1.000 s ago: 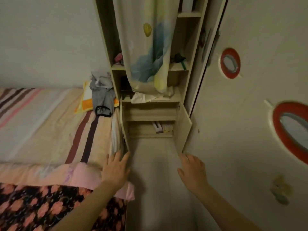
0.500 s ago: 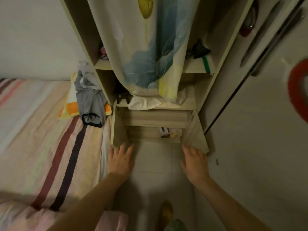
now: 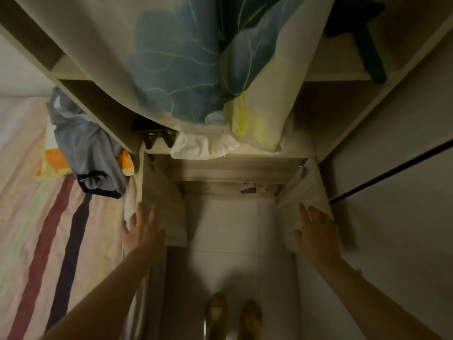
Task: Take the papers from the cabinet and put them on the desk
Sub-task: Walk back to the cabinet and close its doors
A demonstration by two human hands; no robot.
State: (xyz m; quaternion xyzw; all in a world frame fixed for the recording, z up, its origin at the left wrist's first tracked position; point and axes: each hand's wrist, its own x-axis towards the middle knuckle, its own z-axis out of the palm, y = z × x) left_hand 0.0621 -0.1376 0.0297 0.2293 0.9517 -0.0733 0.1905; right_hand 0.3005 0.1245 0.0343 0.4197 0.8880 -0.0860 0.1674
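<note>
A light wooden cabinet (image 3: 235, 177) stands straight ahead, its two low doors swung open toward me. Deep on the bottom shelf lie some papers or small booklets (image 3: 255, 188), mostly in shadow. My left hand (image 3: 142, 230) is flat with fingers apart, by the outer edge of the left door (image 3: 163, 207). My right hand (image 3: 318, 233) is spread the same way over the right door (image 3: 304, 192). Both hands hold nothing. No desk is in view.
A printed curtain (image 3: 186, 69) hangs over the upper shelves, white cloth (image 3: 203, 148) bunched under it. A striped bed (image 3: 49, 217) with grey clothes (image 3: 83, 146) fills the left. A wardrobe wall (image 3: 392, 192) closes the right. Narrow tiled floor (image 3: 232, 241) and my slippers (image 3: 232, 312) lie below.
I have stepped closer and the view has tipped down. Both hands have reached forward to the open cabinet doors. My slippers have come into view.
</note>
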